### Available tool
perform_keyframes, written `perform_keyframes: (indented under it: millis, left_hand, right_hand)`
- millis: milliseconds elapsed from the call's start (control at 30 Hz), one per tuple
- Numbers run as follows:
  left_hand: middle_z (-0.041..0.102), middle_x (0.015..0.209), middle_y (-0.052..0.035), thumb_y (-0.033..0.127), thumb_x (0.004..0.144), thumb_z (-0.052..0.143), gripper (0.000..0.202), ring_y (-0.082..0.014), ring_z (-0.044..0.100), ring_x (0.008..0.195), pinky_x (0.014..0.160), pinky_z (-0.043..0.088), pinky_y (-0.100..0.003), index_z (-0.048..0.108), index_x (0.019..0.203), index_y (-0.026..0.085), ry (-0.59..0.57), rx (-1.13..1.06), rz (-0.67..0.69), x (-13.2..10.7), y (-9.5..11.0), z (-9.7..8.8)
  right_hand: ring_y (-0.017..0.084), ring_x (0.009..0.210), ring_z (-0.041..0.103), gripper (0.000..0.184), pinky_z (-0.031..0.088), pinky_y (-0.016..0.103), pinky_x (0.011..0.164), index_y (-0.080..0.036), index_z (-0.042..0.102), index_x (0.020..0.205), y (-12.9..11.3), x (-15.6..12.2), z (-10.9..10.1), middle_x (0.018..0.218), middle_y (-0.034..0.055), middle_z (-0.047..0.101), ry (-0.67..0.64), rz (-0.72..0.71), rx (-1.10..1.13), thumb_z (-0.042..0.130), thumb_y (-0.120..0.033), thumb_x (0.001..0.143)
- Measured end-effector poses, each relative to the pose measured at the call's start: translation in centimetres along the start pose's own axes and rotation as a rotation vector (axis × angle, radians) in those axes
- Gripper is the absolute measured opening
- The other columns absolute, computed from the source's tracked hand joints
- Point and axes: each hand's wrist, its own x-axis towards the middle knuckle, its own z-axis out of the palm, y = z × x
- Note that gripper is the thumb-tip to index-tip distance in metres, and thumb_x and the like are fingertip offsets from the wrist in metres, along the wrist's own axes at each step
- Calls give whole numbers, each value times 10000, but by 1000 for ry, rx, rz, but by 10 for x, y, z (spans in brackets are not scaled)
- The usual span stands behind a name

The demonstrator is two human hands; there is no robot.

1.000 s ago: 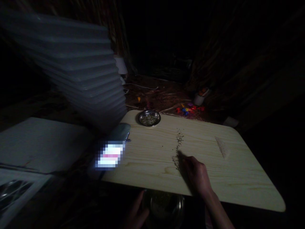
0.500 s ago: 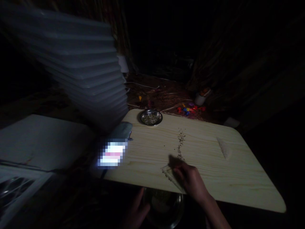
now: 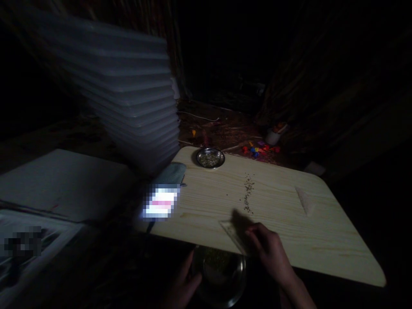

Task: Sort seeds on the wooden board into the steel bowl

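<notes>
In the dim head view, my right hand (image 3: 270, 251) hovers above the near edge of the wooden-patterned tabletop (image 3: 283, 227), thumb and fingertips pinched together. Whatever is between them is too small or dark to make out. Just left of it lies a thin, pale, flat piece (image 3: 232, 232), partly covered by the hand and its shadow. Below the table edge my left hand (image 3: 183, 285) grips the left side of a steel bowl (image 3: 240, 274) with greenish contents. Small dark seeds or grains (image 3: 247, 193) lie in a loose line on the tabletop.
A small steel dish (image 3: 210, 159) with pale bits stands at the far left of the table. A lit phone-like screen (image 3: 162, 202) and a grey-blue flat object (image 3: 173, 173) are at the left edge. A pale triangular piece (image 3: 304, 201) lies right. Stacked white ridged panels (image 3: 128, 90) rise behind.
My right hand has lifted slightly and shifted right, away from the pale flat piece. Dark grains along that piece's edge no longer show. My left hand stays at the bowl; the view has shifted a little.
</notes>
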Motion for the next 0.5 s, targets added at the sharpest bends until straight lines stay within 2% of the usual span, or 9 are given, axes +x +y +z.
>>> perform_keyframes:
  millis: [33, 133, 167, 267, 300, 367, 433, 500]
  left_hand:
    - [239, 1558, -183, 446, 780, 329, 821, -331, 179, 1449, 1187, 67, -536, 279, 1460, -11, -8, 3, -1, 0, 1, 1]
    - [231, 1529, -280, 464, 741, 318, 909, -354, 183, 1442, 1180, 98, -540, 252, 1419, -138, -39, 34, -19, -1, 6, 4]
    - [240, 1528, -276, 476, 731, 328, 920, -353, 190, 1441, 1179, 118, -537, 265, 1417, -134, -40, 32, -26, -1, 7, 5]
    - [306, 1531, -181, 486, 730, 384, 861, -319, 244, 1433, 1187, 166, -488, 351, 1424, -24, -16, -15, -32, 5, -2, 10]
    - [314, 1527, -178, 482, 734, 388, 855, -313, 257, 1429, 1190, 169, -471, 357, 1420, -28, -10, -15, -27, 8, -8, 11]
    - [250, 1537, -227, 463, 759, 352, 874, -330, 221, 1439, 1197, 125, -483, 300, 1415, -113, -29, 50, -16, 13, -21, 14]
    - [207, 1550, -226, 426, 792, 346, 840, -320, 181, 1450, 1203, 101, -471, 263, 1425, -120, -67, 53, -21, 18, -31, 15]
    - [334, 1517, -191, 404, 826, 424, 714, -309, 281, 1420, 1187, 209, -459, 366, 1414, 4, -63, -35, -39, 20, -33, 14]
  right_hand:
    - [186, 795, 679, 267, 497, 255, 709, -189, 638, 943, 5, 4, -7, 876, 59, 723, 62, 25, -11, 491, -412, 934]
    - [195, 762, 674, 333, 500, 256, 672, -156, 619, 962, 20, 15, -21, 875, 96, 722, 197, 87, -50, 481, -456, 923]
    - [197, 747, 675, 349, 500, 256, 658, -147, 619, 972, 24, 19, -23, 883, 110, 724, 213, 99, -53, 484, -463, 917]
    - [207, 753, 685, 367, 501, 260, 658, -136, 634, 1034, 29, 27, -20, 923, 127, 732, 183, 107, -52, 492, -450, 908]
    - [213, 774, 688, 364, 501, 264, 672, -140, 642, 1051, 29, 30, -18, 932, 125, 735, 172, 104, -62, 493, -440, 908]
    - [225, 820, 692, 352, 497, 273, 710, -150, 657, 1059, 28, 33, -14, 944, 120, 738, 168, 97, -95, 489, -422, 912]
    - [229, 839, 692, 342, 489, 277, 732, -157, 666, 1052, 25, 37, -12, 948, 116, 739, 186, 94, -123, 476, -409, 921]
    - [225, 819, 691, 329, 481, 272, 716, -165, 669, 1041, 23, 43, -13, 937, 109, 741, 198, 101, -142, 469, -401, 927]
